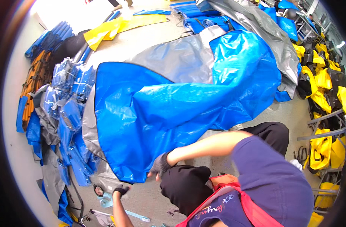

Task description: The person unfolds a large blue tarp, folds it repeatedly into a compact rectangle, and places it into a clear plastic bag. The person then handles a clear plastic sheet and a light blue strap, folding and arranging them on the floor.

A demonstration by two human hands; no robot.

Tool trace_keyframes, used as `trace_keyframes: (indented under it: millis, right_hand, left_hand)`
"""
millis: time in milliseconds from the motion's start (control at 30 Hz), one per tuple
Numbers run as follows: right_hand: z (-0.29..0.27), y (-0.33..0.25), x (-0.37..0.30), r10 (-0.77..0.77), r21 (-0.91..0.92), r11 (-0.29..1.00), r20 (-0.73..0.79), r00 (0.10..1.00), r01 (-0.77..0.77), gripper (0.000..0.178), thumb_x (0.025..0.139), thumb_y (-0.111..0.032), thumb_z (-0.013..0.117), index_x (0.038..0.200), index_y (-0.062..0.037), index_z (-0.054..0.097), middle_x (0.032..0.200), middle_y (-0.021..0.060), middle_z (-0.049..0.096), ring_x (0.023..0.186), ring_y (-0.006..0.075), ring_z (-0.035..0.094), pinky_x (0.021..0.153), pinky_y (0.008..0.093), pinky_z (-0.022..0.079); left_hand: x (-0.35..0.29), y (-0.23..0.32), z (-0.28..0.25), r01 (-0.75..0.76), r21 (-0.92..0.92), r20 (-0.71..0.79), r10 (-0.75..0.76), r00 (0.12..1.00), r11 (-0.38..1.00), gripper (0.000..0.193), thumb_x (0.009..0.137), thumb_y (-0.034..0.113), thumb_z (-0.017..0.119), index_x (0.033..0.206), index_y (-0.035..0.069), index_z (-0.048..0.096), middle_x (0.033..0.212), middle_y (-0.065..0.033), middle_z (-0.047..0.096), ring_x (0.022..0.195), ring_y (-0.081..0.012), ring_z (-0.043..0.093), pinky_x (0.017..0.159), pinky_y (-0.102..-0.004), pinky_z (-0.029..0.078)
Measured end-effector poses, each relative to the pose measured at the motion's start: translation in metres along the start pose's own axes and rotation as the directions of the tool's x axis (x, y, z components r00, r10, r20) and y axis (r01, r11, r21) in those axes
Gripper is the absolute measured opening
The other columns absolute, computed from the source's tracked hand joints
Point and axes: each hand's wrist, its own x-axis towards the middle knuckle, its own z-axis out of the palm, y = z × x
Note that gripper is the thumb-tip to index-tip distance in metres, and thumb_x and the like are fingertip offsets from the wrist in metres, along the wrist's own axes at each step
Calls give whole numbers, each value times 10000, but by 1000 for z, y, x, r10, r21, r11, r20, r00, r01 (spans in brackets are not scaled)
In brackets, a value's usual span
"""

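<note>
A large blue tarp with a silver-grey underside lies spread and rumpled on the floor before me. At its near left corner is my left hand, in a dark fingerless glove, its fingers looking closed at the tarp's edge; their tips are small and partly hidden. My right hand, gloved the same way, reaches across my knee to the near edge of the tarp. Its thumb and a finger are apart and point down beside the blue sheet. A roll of tape lies by my left hand.
Clear-wrapped blue bundles are piled on the left, beside a stack of orange-brown bundles. Yellow and black bags crowd the right, by a grey metal frame. A yellow sheet and folded blue tarps lie farther off.
</note>
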Motion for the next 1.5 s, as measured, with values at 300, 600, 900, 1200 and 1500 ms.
trace_keyframes:
  millis: [300, 600, 900, 1200, 1500]
  right_hand:
    - [-8, 162, -493, 221, 190, 242, -966, -137, -952, 666, 804, -291, 635, 1382, -95, 367, 1356, 185, 431, 1232, 379, 419, 1011, 415, 358]
    - [-73, 201, -469, 267, -122, 41, -955, 129, -992, 839, 619, -65, 628, 1400, -210, 359, 1479, 123, 282, 1371, 347, 233, 1101, 529, 157]
    - [55, 291, -477, 939, -68, -284, -224, -263, -956, 961, 698, -709, 556, 1471, -309, 149, 1536, 54, 158, 1393, 383, 136, 1049, 681, 61]
    - [132, 327, -561, 951, 420, -129, -206, -232, -899, 550, 783, -517, 548, 1138, -102, 613, 1208, 187, 563, 1098, 357, 536, 931, 440, 419]
    - [78, 365, -722, 723, 805, 23, -423, -546, -592, 1087, 658, -647, 701, 1429, -20, 262, 1394, 256, 377, 1287, 368, 389, 1033, 388, 356]
  left_hand:
    - [44, 218, -157, -186, -231, -970, -210, 126, 955, 765, 826, 572, 555, 1232, -69, 458, 1204, -289, 503, 1161, -423, 456, 1025, -473, 314]
    - [191, 202, -209, 468, -444, -362, -630, 687, 765, 1052, 728, 782, 455, 1416, 7, 275, 1419, -241, 322, 1328, -366, 288, 1083, -413, 248]
    - [155, 17, -50, 173, -391, -559, -382, 736, 904, 742, 826, 565, 534, 1332, 34, 417, 1183, -271, 536, 1051, -377, 538, 865, -428, 435]
    - [40, 39, -172, 99, -445, -865, -456, 209, 890, 526, 951, 339, 487, 1383, 73, 347, 1296, -260, 428, 1162, -365, 449, 967, -374, 368]
    - [120, 429, -260, -725, 93, -625, 607, 491, 682, 371, 833, 135, 580, 1196, 62, 559, 1274, -156, 533, 1134, -337, 527, 972, -397, 409]
